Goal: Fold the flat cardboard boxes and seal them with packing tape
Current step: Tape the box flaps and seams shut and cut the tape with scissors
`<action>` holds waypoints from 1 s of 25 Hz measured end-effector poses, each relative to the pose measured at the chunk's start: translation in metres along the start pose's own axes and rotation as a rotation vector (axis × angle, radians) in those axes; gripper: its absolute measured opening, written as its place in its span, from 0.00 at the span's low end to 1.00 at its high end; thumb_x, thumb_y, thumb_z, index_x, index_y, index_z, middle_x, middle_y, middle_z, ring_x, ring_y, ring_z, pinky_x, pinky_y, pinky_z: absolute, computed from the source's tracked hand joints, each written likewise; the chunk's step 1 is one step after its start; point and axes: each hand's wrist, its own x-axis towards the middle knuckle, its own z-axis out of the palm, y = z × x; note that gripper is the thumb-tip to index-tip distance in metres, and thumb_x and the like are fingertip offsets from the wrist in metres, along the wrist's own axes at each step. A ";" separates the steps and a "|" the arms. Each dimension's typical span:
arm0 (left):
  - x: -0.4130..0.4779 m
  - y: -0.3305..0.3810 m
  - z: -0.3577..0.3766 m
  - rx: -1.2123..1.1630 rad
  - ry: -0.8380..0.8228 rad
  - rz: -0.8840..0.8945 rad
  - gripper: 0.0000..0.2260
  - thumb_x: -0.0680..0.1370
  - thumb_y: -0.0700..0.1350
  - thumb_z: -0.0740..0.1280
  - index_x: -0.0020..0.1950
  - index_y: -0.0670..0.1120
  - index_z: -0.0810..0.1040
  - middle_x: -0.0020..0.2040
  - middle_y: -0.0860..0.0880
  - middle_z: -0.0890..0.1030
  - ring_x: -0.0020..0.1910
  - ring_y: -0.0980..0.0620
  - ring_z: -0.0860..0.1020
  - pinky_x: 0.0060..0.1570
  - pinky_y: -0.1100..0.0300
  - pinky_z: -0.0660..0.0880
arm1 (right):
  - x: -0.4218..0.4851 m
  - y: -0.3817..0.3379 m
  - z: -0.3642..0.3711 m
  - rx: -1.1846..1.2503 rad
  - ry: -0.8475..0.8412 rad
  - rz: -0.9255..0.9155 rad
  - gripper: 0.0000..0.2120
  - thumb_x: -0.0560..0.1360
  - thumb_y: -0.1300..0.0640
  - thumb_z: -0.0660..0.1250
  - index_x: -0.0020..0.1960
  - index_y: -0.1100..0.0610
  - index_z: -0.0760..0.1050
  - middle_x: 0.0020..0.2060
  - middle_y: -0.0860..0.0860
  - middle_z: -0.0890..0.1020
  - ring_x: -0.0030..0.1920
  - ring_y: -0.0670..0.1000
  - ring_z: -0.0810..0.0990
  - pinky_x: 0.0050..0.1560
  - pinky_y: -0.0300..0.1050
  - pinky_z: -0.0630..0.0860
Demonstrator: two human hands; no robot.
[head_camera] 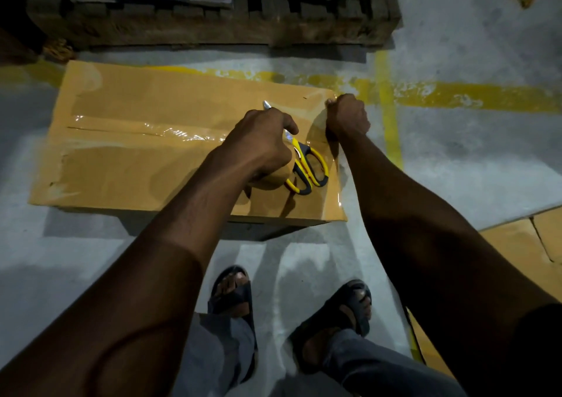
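Observation:
A brown cardboard box point(127, 153) stands closed on the concrete floor, with glossy clear tape point(182, 135) along its top seam. My left hand point(261, 144) grips a brown tape roll point(269, 180) over the box's right part. Yellow-and-black scissors point(308, 168) pass under that hand's fingers, blade tip pointing away; whether the hand holds them is unclear. My right hand point(346, 116) is curled at the box's far right edge and pinches a clear tape strip point(336, 165) that runs along that edge.
A wooden pallet point(213, 28) stacked with flat sheets stands right behind the box. Yellow floor lines point(392, 129) cross to the right. More flat cardboard point(517, 244) lies at the right. My sandalled feet point(234, 293) stand just in front of the box.

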 end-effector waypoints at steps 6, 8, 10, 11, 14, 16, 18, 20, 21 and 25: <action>0.000 -0.006 0.004 -0.014 0.015 0.018 0.27 0.68 0.37 0.65 0.64 0.57 0.77 0.68 0.45 0.73 0.62 0.44 0.73 0.49 0.61 0.68 | -0.042 0.045 0.019 0.252 -0.174 -0.052 0.25 0.81 0.42 0.58 0.63 0.61 0.76 0.58 0.63 0.80 0.60 0.63 0.77 0.52 0.48 0.71; 0.000 -0.006 0.005 -0.017 0.005 0.013 0.26 0.68 0.37 0.65 0.64 0.56 0.77 0.68 0.45 0.73 0.62 0.44 0.73 0.50 0.61 0.68 | -0.056 0.052 0.016 0.255 -0.185 -0.052 0.21 0.81 0.45 0.60 0.61 0.61 0.78 0.56 0.63 0.82 0.59 0.62 0.78 0.48 0.46 0.69; 0.000 -0.008 0.004 -0.011 0.001 0.011 0.26 0.68 0.37 0.66 0.64 0.57 0.77 0.67 0.45 0.73 0.62 0.44 0.73 0.49 0.61 0.67 | -0.073 0.063 0.010 0.249 -0.187 -0.097 0.18 0.81 0.46 0.62 0.61 0.58 0.80 0.55 0.60 0.83 0.58 0.61 0.79 0.46 0.44 0.69; -0.001 -0.008 0.003 -0.005 0.004 0.009 0.26 0.69 0.37 0.67 0.64 0.58 0.77 0.68 0.45 0.72 0.62 0.44 0.73 0.49 0.61 0.67 | -0.082 0.070 0.006 0.246 -0.185 -0.130 0.19 0.80 0.45 0.62 0.60 0.57 0.81 0.54 0.60 0.84 0.57 0.60 0.80 0.46 0.44 0.70; -0.003 -0.009 0.003 0.020 0.002 0.000 0.27 0.69 0.36 0.68 0.64 0.57 0.76 0.69 0.44 0.71 0.62 0.43 0.73 0.49 0.60 0.67 | -0.113 0.093 -0.001 0.210 -0.170 -0.193 0.21 0.77 0.42 0.61 0.51 0.57 0.83 0.45 0.58 0.85 0.50 0.58 0.82 0.42 0.43 0.69; -0.005 -0.007 0.003 0.033 -0.006 0.006 0.27 0.70 0.35 0.68 0.65 0.56 0.76 0.70 0.43 0.70 0.63 0.43 0.72 0.48 0.60 0.66 | -0.129 0.108 -0.002 0.161 -0.168 -0.189 0.18 0.77 0.43 0.64 0.45 0.57 0.83 0.41 0.56 0.85 0.47 0.58 0.82 0.41 0.45 0.71; -0.006 -0.007 0.003 0.035 -0.014 0.013 0.26 0.70 0.35 0.68 0.65 0.56 0.76 0.70 0.43 0.70 0.63 0.43 0.72 0.47 0.59 0.66 | -0.143 0.118 -0.002 0.126 -0.119 -0.161 0.14 0.77 0.46 0.68 0.50 0.56 0.84 0.46 0.54 0.86 0.50 0.57 0.83 0.45 0.47 0.76; -0.005 -0.006 0.003 0.037 -0.033 0.022 0.26 0.70 0.36 0.69 0.64 0.56 0.77 0.68 0.43 0.71 0.62 0.42 0.73 0.47 0.58 0.67 | -0.158 0.126 -0.004 0.131 -0.063 -0.166 0.17 0.75 0.45 0.70 0.58 0.55 0.82 0.54 0.53 0.85 0.54 0.56 0.82 0.50 0.51 0.79; -0.005 -0.005 0.003 0.039 -0.040 0.023 0.26 0.69 0.37 0.70 0.64 0.56 0.77 0.68 0.43 0.72 0.61 0.42 0.73 0.47 0.58 0.67 | -0.166 0.128 -0.004 0.121 -0.056 -0.204 0.19 0.75 0.44 0.69 0.59 0.55 0.82 0.55 0.53 0.84 0.55 0.56 0.82 0.51 0.51 0.79; -0.007 0.000 0.006 0.042 -0.050 0.029 0.25 0.69 0.37 0.71 0.63 0.56 0.77 0.67 0.43 0.72 0.59 0.44 0.73 0.47 0.57 0.68 | -0.195 0.136 0.004 -0.098 -0.037 -0.329 0.24 0.70 0.35 0.69 0.51 0.56 0.82 0.46 0.53 0.84 0.50 0.59 0.80 0.41 0.52 0.77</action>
